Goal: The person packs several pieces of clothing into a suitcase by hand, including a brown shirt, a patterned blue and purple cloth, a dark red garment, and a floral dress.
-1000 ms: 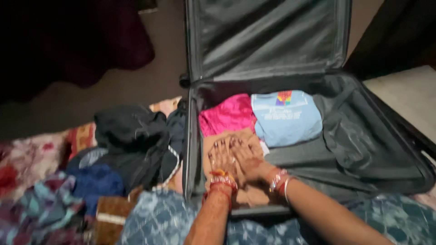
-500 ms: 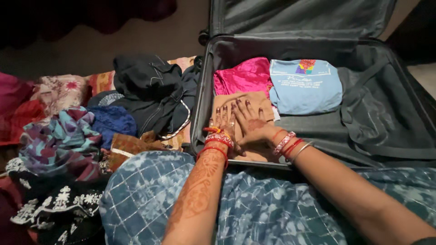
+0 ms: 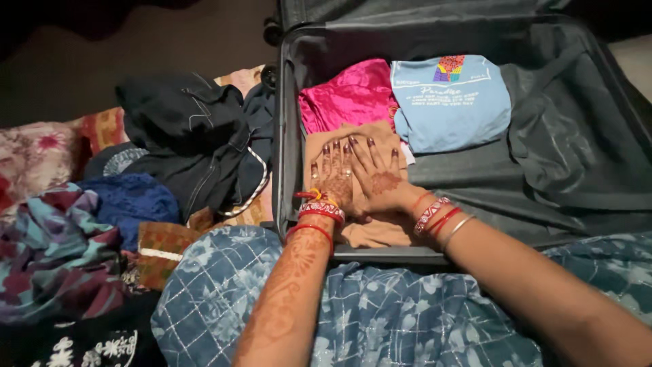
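Shifted slightly up-frame with the view, both palms unchanged: left hand [image 3: 334, 178] and right hand [image 3: 377, 180] flat, fingers spread, grasping nothing, pressing tan folded garment [image 3: 370, 231] in suitcase [image 3: 282, 170] front-left corner below pink garment [image 3: 346, 95]; next likely lifting off, fetching from dark clothes pile [image 3: 190, 136].
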